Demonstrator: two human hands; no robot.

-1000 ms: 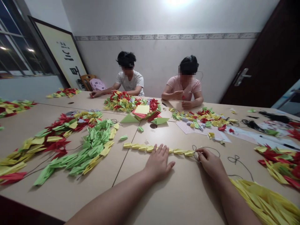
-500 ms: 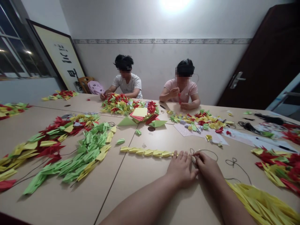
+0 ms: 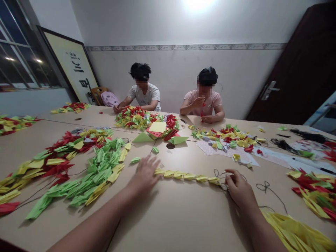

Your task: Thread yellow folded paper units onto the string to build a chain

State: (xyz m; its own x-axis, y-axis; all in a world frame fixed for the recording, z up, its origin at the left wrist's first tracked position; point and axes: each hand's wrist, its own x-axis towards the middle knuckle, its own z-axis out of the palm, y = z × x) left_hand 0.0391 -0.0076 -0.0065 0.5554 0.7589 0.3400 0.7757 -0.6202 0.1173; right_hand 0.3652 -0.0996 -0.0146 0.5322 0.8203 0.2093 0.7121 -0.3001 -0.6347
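A chain of folded yellow paper pieces (image 3: 187, 176) lies in a row on the table in front of me. At its left end is my left hand (image 3: 147, 172), fingers spread and blurred a little by motion. My right hand (image 3: 237, 183) is at the other end, thumb and fingertips pinched on the dark cord (image 3: 223, 186) that comes out of the chain. A loop of that cord stands beside the fingertips. Just beyond my left hand lie two small green folded papers (image 3: 135, 160).
Strings of green folded paper (image 3: 97, 171) lie left, a yellow bundle (image 3: 296, 231) at the near right. Loose cord (image 3: 274, 194) curls beside it. A pile of coloured folded papers (image 3: 141, 117) and square sheets (image 3: 157, 127) stand mid-table. Two people (image 3: 144, 92) sit opposite, working with their hands.
My left hand has moved left from the chain's right end to its left end, and its fingers have spread. The chain has shifted right. My right hand has moved slightly right, still at the cord.
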